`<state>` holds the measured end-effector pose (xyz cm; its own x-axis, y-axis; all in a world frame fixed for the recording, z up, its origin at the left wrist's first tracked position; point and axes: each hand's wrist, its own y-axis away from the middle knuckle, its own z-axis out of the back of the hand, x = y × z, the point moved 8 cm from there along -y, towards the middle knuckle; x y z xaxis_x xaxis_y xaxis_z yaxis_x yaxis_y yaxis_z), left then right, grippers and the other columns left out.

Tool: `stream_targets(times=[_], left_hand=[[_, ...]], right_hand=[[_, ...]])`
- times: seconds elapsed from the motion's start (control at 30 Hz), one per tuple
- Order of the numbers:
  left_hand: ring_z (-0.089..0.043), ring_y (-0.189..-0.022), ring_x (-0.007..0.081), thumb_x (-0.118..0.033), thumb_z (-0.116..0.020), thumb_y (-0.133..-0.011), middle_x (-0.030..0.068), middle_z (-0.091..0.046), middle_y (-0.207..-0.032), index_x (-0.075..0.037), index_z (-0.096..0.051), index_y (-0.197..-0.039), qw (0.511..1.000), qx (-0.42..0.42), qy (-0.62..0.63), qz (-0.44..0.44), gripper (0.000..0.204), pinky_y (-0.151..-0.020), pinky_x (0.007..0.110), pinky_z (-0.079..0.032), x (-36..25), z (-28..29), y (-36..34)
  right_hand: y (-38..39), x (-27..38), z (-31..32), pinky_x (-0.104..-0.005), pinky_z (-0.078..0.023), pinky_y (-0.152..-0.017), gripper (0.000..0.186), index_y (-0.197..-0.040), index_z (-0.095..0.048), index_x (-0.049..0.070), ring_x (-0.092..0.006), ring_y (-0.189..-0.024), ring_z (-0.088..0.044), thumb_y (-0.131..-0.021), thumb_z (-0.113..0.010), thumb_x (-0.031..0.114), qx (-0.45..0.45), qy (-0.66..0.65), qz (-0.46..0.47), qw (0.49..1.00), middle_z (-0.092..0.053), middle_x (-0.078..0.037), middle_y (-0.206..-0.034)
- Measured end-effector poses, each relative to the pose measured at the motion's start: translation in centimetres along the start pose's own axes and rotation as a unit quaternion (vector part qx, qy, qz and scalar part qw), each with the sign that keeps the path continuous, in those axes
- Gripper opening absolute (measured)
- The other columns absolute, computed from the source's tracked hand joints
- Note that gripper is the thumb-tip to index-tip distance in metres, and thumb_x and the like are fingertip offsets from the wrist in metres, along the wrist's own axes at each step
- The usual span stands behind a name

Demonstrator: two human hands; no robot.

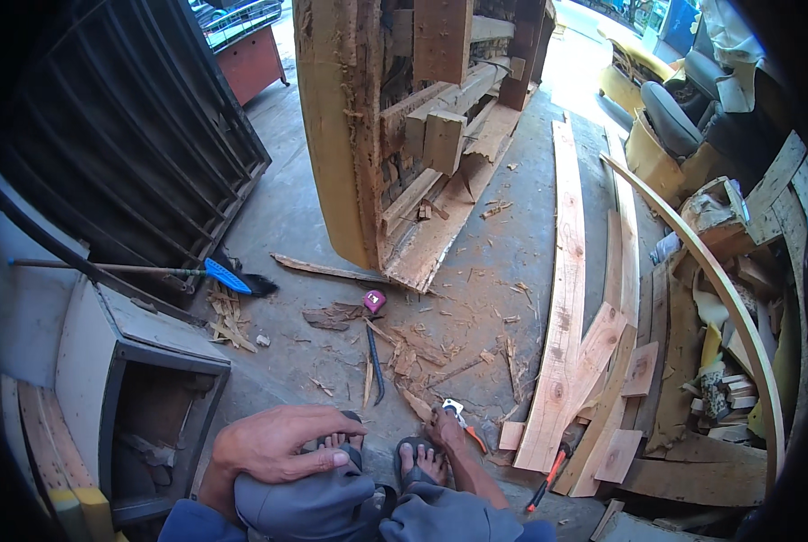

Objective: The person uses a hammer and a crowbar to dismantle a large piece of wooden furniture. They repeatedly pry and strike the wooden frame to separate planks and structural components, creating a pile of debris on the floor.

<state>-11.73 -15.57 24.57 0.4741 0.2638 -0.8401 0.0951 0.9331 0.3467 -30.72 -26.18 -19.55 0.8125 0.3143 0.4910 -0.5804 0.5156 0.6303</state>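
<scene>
Left fingers [332,423] rest loosely apart over the knee [286,499]; right fingers [446,425] are down at the orange-handled pliers [473,434], whether gripping I can't tell. Farther out, between both, sits a pink tape measure [376,304], its label [373,297] too small to read.

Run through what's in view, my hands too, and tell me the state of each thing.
Left hand: on the knee, seemingly empty.
Right hand: at the pliers, grip unclear.
Pliers: beside the right foot, opening unclear.
Floor: littered with wood scraps.
Tape measure: on the floor, blade not seen.
Dark bar: on the floor.
Planks: lying, some overlapping.
Red-handled tool: by the planks.
Broom: sideways, bristles right.
Box: front open.
Furniture frame: upright, wood exposed.
</scene>
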Motion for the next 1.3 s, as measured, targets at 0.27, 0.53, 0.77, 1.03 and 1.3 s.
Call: stream_targets(times=[0.27,0.53,0.77,1.03,1.3], left_hand=[[-0.056,-0.122,0.0361,-0.041,-0.049,-0.101,0.0213,-0.059,-0.130,-0.001,-0.052,-0.136,0.999,0.030,-0.017,0.031,0.053,-0.104,0.042,-0.043,1.5,-0.3,0.2],[-0.056,-0.123,0.0368,-0.043,-0.047,-0.102,0.0210,-0.058,-0.132,-0.002,-0.051,-0.137,0.998,0.059,-0.005,0.026,0.054,-0.105,0.042,-0.043,2.5,-0.8,-0.9],[-0.055,-0.124,0.0366,-0.042,-0.047,-0.102,0.0209,-0.058,-0.132,-0.002,-0.051,-0.138,0.997,0.066,-0.012,0.027,0.053,-0.105,0.042,-0.043,2.6,-0.9,-0.7],[-0.056,-0.123,0.0368,-0.042,-0.047,-0.102,0.0208,-0.058,-0.132,-0.003,-0.050,-0.139,0.998,0.064,-0.006,0.027,0.053,-0.105,0.042,-0.044,2.2,-0.7,-0.8],[-0.056,-0.123,0.0359,-0.043,-0.048,-0.102,0.0205,-0.059,-0.131,-0.003,-0.050,-0.139,0.996,0.073,-0.005,0.049,0.055,-0.104,0.042,-0.043,3.0,-0.7,-0.9]], right_hand=[[-2.3,-2.8,0.2,-0.0473,-0.051,-0.092,0.051,-0.121,-0.060,0.008,-0.0379,-0.110,-0.062,-0.080,-0.072,0.036,-0.009,0.015,-0.005,1.000,-0.064,-0.020,-0.115],[-2.9,-5.5,-1.5,-0.0465,-0.051,-0.091,0.050,-0.119,-0.061,0.008,-0.0371,-0.109,-0.063,-0.079,-0.072,0.036,0.016,0.001,-0.018,1.000,-0.066,-0.020,-0.114],[-2.2,-6.8,-2.6,-0.0458,-0.051,-0.091,0.049,-0.118,-0.062,0.008,-0.0365,-0.107,-0.064,-0.079,-0.072,0.036,0.023,-0.009,-0.025,0.999,-0.067,-0.020,-0.112],[-1.7,-7.5,-3.0,-0.0450,-0.051,-0.090,0.047,-0.116,-0.063,0.008,-0.0357,-0.106,-0.065,-0.079,-0.072,0.037,0.028,-0.022,-0.031,0.999,-0.068,-0.019,-0.110],[-1.7,-7.9,-3.1,-0.0442,-0.052,-0.090,0.046,-0.114,-0.064,0.008,-0.0350,-0.104,-0.066,-0.079,-0.072,0.037,0.025,-0.028,-0.033,0.999,-0.069,-0.019,-0.108]])
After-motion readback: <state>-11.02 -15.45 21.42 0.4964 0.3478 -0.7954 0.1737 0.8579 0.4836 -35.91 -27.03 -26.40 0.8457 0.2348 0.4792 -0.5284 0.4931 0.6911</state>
